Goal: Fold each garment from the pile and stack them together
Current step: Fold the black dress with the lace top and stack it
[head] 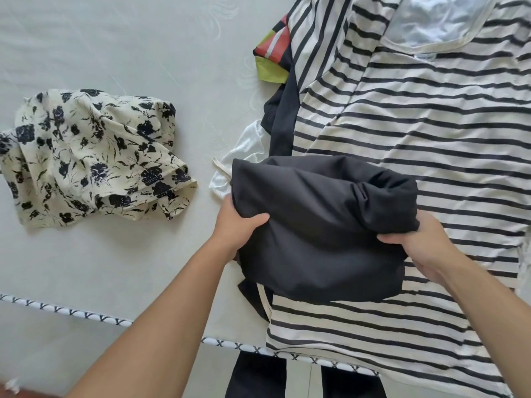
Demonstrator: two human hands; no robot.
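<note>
A folded black garment [321, 225] is held just above a spread black-and-white striped shirt [416, 133] on the right of the bed. My left hand [238, 228] grips its left edge, thumb on top of the cloth. My right hand [422, 245] grips its right edge the same way, fingers hidden beneath. A cream floral garment [89, 156] lies crumpled on the left of the mattress, apart from the rest. Under the striped shirt lie a white garment [244, 150], a black piece [283, 122] and a red-and-green cloth [273, 53].
The pale mattress [143, 53] has a patterned piping edge [71, 311] along its near side. A light blue garment [436, 21] shows inside the striped shirt's neckline at the top right. Dark trouser legs [258, 374] stand below the edge.
</note>
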